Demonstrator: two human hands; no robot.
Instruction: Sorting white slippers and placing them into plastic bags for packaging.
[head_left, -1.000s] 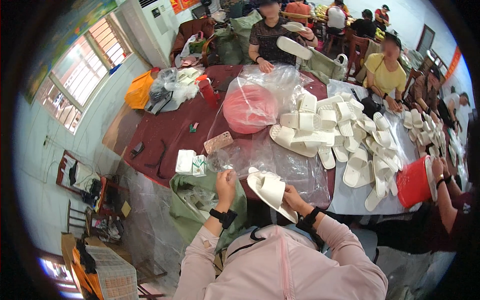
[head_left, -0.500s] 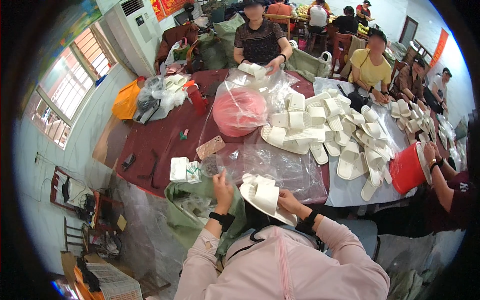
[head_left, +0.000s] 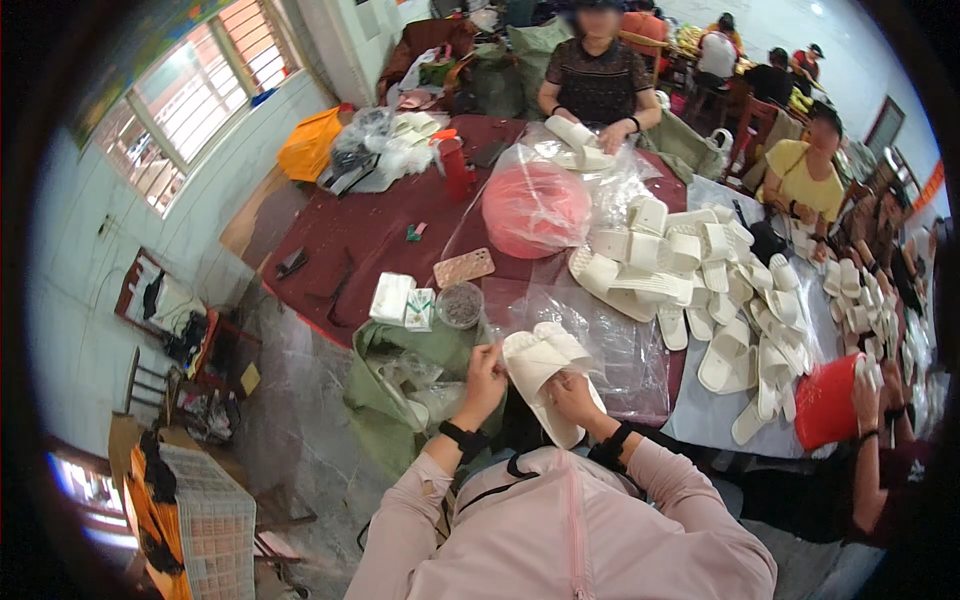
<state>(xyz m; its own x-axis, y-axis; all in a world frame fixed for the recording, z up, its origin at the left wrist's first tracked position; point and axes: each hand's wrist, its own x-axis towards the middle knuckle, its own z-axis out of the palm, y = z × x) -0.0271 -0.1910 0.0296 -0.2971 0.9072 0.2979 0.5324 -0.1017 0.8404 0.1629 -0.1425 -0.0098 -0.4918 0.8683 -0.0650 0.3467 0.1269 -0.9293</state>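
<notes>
A pair of white slippers [head_left: 540, 350], one stacked against the other, tilts over the table's near edge. My right hand [head_left: 574, 396] grips them, its fingers at the strap opening of the nearer one. My left hand [head_left: 486, 378] is at their left edge with its fingers pressed together; whatever they pinch is too fine to make out. Clear plastic bags [head_left: 630, 350] lie flat on the table just beyond the slippers. Below and left of my left hand, a green sack [head_left: 375, 390] hangs open, with clear plastic and something white inside.
White slippers [head_left: 690, 260] are heaped at the right of the dark red table [head_left: 390, 220]. A plastic-wrapped pink bundle [head_left: 537, 208], a phone [head_left: 464, 268], a round clear tub [head_left: 460, 304] and tissue packs [head_left: 392, 298] lie ahead. A co-worker at right holds a red bucket [head_left: 830, 402].
My left hand has come rightward to the slippers' edge. The slippers have turned more upright in my right hand. The whole view has swung left, shifting the table to the right.
</notes>
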